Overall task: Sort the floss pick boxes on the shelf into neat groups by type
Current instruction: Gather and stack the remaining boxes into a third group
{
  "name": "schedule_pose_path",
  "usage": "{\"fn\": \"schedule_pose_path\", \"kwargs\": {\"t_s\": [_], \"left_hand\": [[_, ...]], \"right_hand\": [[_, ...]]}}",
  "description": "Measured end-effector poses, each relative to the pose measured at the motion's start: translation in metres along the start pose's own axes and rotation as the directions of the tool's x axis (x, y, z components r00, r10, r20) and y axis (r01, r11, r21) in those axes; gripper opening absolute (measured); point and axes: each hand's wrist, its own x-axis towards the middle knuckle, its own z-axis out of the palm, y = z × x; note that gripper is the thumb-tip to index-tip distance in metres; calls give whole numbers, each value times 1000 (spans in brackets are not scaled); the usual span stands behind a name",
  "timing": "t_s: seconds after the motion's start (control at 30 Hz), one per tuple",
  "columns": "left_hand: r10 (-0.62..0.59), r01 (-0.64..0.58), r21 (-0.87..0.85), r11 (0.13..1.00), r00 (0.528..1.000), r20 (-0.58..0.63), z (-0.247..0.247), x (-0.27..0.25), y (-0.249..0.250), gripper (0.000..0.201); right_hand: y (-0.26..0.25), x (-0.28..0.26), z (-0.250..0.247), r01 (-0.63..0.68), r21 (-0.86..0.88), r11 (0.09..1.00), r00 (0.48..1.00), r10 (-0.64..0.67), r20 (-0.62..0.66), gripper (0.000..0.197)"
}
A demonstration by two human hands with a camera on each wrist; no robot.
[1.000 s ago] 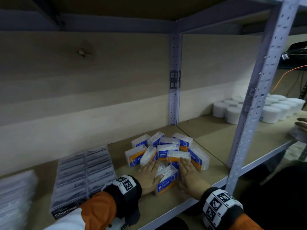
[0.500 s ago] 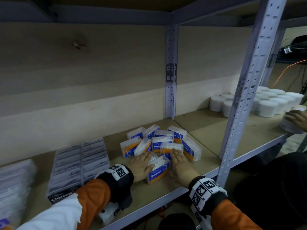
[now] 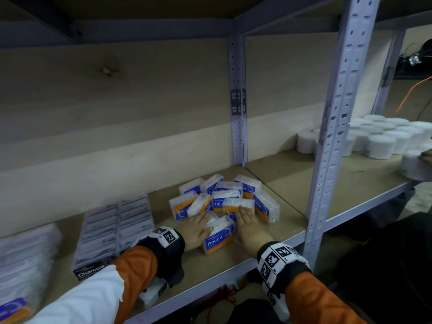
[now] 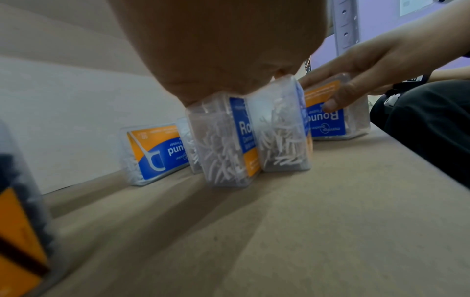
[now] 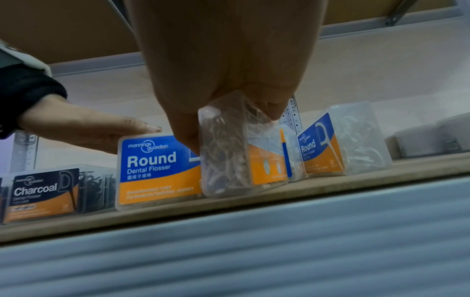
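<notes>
Both hands, left hand (image 3: 195, 226) and right hand (image 3: 249, 226), lie flat-fingered against the clear plastic blue-and-orange Round floss boxes (image 3: 218, 237), which look light, stiff, slippery, so best pinched by their narrow sides.

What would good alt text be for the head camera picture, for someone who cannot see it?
Two hands in orange sleeves, left hand and right hand, rest flat on a jumbled cluster of clear plastic blue-and-orange "Round" floss pick boxes on a wooden shelf. Neat rows of dark "Charcoal" floss pick boxes lie left; white round tubs stand right.
</notes>
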Motion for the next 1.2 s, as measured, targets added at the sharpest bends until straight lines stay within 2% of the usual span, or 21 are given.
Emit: {"fn": "schedule_pose_path", "kwargs": {"t_s": [0.5, 0.73, 0.9, 1.07, 1.13, 1.2], "left_hand": [[-4, 4, -24, 1000, 1000, 9, -1, 0, 0, 56], [-1, 2, -7, 1000, 1000, 13, -4, -1, 4, 56], [7, -7, 12, 1000, 1000, 26, -8, -6, 8, 56], [14, -16, 34, 999, 998, 54, -11, -7, 8, 58], [27, -31, 62, 998, 998, 58, -12, -5, 5, 59], [51, -56, 89, 994, 996, 67, -14, -1, 2, 60]], "right_hand": [[-1, -6, -2, 4, 16, 1000, 1000, -4, -9, 69], [0, -3, -2, -6, -6, 1000, 1000, 6, 17, 70], [-2, -3, -4, -20, -76, 997, 999, 22, 29, 64], [-2, -9, -23, 18, -43, 999, 991, -13, 133, 75], [0, -7, -32, 46, -7, 999, 989, -44, 140, 69], [3, -3, -43, 85, 4, 996, 990, -84, 112, 51]]}}
